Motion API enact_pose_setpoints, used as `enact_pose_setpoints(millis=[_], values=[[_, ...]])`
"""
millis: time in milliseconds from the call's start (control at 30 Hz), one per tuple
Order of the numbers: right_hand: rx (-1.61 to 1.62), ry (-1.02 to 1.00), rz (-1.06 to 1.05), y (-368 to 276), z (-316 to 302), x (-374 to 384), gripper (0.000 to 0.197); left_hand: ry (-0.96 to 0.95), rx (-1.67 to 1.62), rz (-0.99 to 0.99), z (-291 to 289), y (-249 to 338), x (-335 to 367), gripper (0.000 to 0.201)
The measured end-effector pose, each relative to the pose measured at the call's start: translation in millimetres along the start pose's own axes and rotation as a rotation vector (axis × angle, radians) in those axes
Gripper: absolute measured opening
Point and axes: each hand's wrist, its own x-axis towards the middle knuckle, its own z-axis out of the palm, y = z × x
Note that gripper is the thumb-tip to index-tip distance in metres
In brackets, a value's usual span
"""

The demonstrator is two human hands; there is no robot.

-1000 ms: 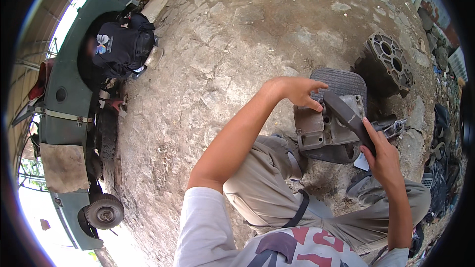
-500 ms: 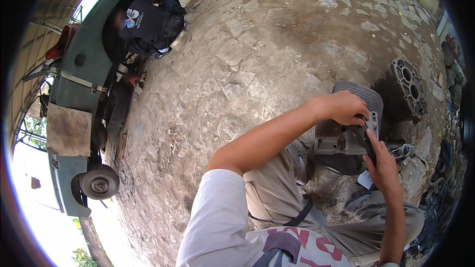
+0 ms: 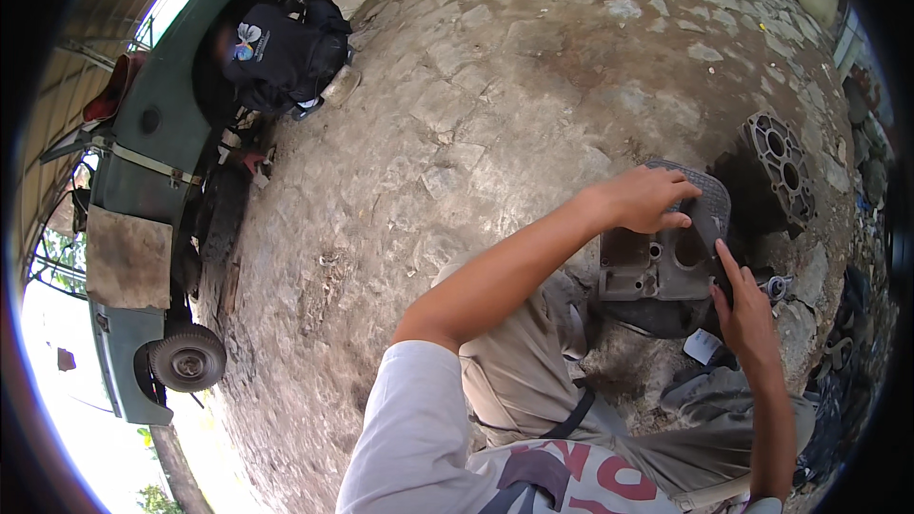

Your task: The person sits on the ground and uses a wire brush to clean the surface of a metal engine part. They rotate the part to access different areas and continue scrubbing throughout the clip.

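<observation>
A dark, flat, narrow strip (image 3: 705,229) lies slantwise over a grey metal casting (image 3: 624,278) with round openings; I cannot tell exactly what the strip is. My left hand (image 3: 647,200) has its fingers and thumb closed about the strip's far end. At the near end, my right hand (image 3: 745,316) grips it between thumb and fingers. The casting rests in front of my knees on a dark support, with a textured grey pad (image 3: 716,188) showing beyond it. Part of the casting is hidden by the strip and my hands.
A large engine-block-like metal piece (image 3: 781,167) stands just right of the casting. A metal rod with a ring end (image 3: 778,287) and a white card (image 3: 702,345) lie nearby. Far left, a person in dark clothes (image 3: 286,52) crouches by a green vehicle (image 3: 138,190) on uneven stone ground.
The strip has moved away from me along the casting, with both hands on it. My left fingers have loosened a little, and more of a round opening shows.
</observation>
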Motion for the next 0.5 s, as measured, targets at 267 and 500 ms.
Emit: enact_pose_setpoints(millis=[267,500], values=[[-0.003,0.022,0.071,9.7,-5.9,-5.3,0.072,0.001,-0.046,0.041,7.8,6.3,9.0,0.059],[0.035,-0.031,-0.083,-4.1,7.9,-10.1,0.068,-0.056,-0.096,-0.092,-7.5,19.9,-6.4,0.053]])
